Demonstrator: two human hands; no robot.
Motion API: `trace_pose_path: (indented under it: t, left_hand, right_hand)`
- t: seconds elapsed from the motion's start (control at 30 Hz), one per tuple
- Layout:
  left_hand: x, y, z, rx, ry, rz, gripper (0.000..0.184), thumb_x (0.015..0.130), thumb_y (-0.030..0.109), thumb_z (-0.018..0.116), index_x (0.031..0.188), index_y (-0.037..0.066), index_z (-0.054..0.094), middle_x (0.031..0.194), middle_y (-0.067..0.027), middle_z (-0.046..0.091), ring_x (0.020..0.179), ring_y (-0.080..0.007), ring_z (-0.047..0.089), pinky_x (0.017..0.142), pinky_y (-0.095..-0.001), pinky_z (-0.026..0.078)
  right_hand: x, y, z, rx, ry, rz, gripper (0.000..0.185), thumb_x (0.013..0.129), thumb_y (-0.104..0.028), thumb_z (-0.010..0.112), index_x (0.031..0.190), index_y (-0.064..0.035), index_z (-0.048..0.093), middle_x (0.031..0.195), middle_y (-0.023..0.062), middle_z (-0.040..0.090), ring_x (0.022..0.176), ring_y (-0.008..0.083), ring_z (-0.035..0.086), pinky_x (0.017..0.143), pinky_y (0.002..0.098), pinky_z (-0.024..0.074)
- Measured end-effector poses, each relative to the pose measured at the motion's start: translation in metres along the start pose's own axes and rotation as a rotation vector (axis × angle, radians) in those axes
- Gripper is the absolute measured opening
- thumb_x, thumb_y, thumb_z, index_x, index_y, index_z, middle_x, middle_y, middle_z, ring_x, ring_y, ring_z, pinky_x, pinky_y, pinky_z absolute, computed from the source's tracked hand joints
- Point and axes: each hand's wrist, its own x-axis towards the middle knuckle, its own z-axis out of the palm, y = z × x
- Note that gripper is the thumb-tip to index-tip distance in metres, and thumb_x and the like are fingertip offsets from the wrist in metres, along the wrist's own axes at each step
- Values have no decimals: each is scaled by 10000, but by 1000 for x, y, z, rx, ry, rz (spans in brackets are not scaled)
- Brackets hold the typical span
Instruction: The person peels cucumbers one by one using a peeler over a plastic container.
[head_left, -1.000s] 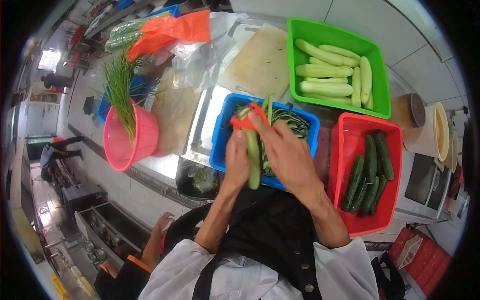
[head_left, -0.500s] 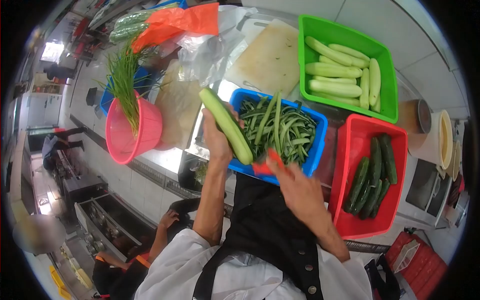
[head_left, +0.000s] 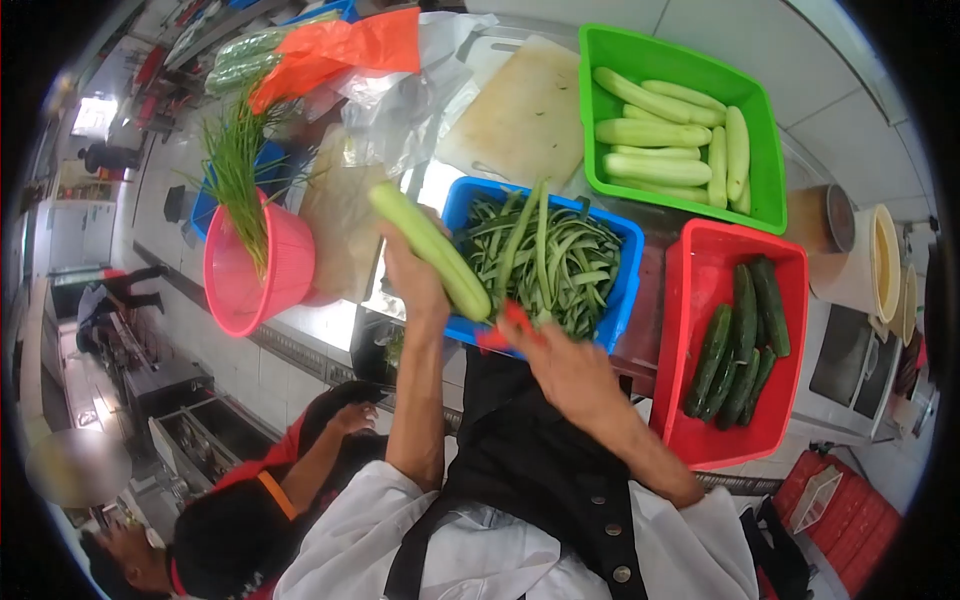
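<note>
My left hand (head_left: 412,280) is closed round a mostly peeled, pale green cucumber (head_left: 430,250), tilted with its lower end towards my right hand. In my right hand (head_left: 575,378) is a red-handled peeler (head_left: 512,328), close to that lower end; its blade is blurred. Below both lies a blue tub (head_left: 632,270) heaped with dark green cucumber peels (head_left: 570,255). Several unpeeled cucumbers (head_left: 738,365) lie in a red tub (head_left: 735,455) on the right. A green tub (head_left: 588,125) at the back holds several peeled cucumbers (head_left: 665,167).
A pink basket (head_left: 222,265) with long green stalks (head_left: 240,170) stands on the left. Behind the blue tub lies a white cutting board (head_left: 520,105), beside plastic bags and an orange bag (head_left: 345,50). Another person (head_left: 235,530) in dark clothes is at lower left.
The cucumber and both hands have shifted slightly left. More of the person at lower left has come into view, leaning in. The view has moved a little.
</note>
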Motion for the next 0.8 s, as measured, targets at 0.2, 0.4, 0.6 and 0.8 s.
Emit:
trace_pose_path:
  t: [0.2,0.4,0.6,0.8]
  left_hand:
    - [-11,1,7,-139,-273,-80,557,1030,480,232,1019,-4,507,788,-80,507,682,-169,480,659,-317,434]
    - [-40,5,16,246,-399,-133,548,1046,390,195,1134,-9,561,837,-73,614,709,-125,566,648,-268,459]
    - [-37,16,7,401,-472,-51,524,1045,321,182,1276,-33,492,1073,-116,611,949,-163,579,847,-291,457]
    - [-28,20,11,425,-511,-9,519,1047,322,193,1293,-42,469,1123,-135,600,1013,-179,573,906,-307,443]
  right_hand:
    - [21,-2,-45,213,109,135,550,865,-68,543,1391,-205,457,908,147,521,628,359,595,548,465,495]
    - [66,3,-61,312,276,133,484,890,-55,541,1361,-143,476,886,170,506,658,388,582,572,476,472]
    - [69,10,-53,363,233,93,473,894,-58,538,1358,-123,478,867,174,511,687,387,577,614,476,467]
    - [79,21,-53,467,272,-7,444,908,-45,516,1345,-118,493,809,166,517,761,368,556,676,448,448]
